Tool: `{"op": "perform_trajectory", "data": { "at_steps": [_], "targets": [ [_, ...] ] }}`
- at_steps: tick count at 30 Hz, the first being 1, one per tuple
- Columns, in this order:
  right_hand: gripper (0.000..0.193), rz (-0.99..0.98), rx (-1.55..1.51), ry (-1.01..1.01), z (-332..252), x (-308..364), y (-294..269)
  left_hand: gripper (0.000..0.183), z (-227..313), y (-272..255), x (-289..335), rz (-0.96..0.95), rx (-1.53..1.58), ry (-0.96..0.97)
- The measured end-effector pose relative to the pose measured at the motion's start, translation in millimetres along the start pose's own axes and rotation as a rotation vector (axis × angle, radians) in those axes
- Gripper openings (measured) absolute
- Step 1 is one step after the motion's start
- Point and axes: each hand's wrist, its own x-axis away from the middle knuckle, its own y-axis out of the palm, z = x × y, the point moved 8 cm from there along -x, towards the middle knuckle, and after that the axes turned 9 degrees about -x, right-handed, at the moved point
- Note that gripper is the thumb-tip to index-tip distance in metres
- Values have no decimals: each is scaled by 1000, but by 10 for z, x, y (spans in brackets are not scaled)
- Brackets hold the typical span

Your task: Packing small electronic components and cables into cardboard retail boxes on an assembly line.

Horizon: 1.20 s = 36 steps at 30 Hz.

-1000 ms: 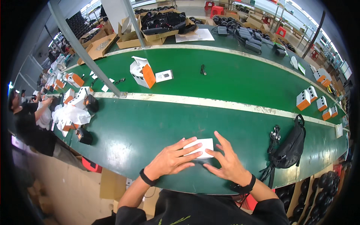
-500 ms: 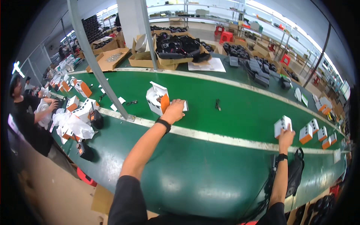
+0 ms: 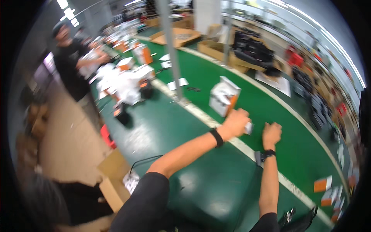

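An open white and orange box (image 3: 222, 101) stands on the green belt with its lid flap raised. Right beside it is my left hand (image 3: 235, 123), fingers closed around a small, flat, whitish card-like piece (image 3: 248, 128) whose edge sticks out past them. Farther right, my right hand (image 3: 271, 134) is low over the belt, its fingers curled down. Whatever those fingers hold, if anything, is hidden and blurred. A short dark cable (image 3: 193, 89) lies on the belt left of the box, near some white paper pieces (image 3: 177, 84).
White and orange boxes (image 3: 322, 185) stand on the belt at the lower right. A metal post (image 3: 170, 54) rises at the belt's near edge. Dark devices (image 3: 146, 89) and white plastic bags (image 3: 121, 83) crowd the left, where another person (image 3: 73, 65) works. A black bag (image 3: 305, 220) lies near me.
The view has swung left. My right hand has let go of the white box and moved in toward my left hand, where a dark cable lay. My left hand remains by the open box.
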Motion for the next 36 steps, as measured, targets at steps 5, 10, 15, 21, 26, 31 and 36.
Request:
{"op": "perform_trajectory", "data": {
  "at_steps": [5, 10, 15, 21, 26, 31, 36],
  "targets": [
    [42, 2, -80, -117, 478, -74, -151, 30, 360, -1939, 1900, 50, 531, -188],
    [32, -14, -272, -111, 766, 199, -688, 13, -605, -2525, 4871, 606, 563, -1241],
    [28, -103, -771, -43, 462, 703, -1230, 42, -1246, -1429, 7288, 580, 275, -1557],
    [30, -232, -1077, -156, -452, 1506, -1773, 76, -1689, -1699, 7161, 765, -178, -1479],
    [31, -211, -1129, -242, -681, 2093, -2709, 40, -554, -2808, 3604, 791, 239, -820],
    [32, -551, -1069, -443, -1542, 3120, -2414, 92, 609, -2434, 2690, 211, 1344, -486],
    [27, -604, -1033, -630, -1796, 3148, -2286, 51, 562, -2199, 3026, 391, 1128, -629]
  ]
}}
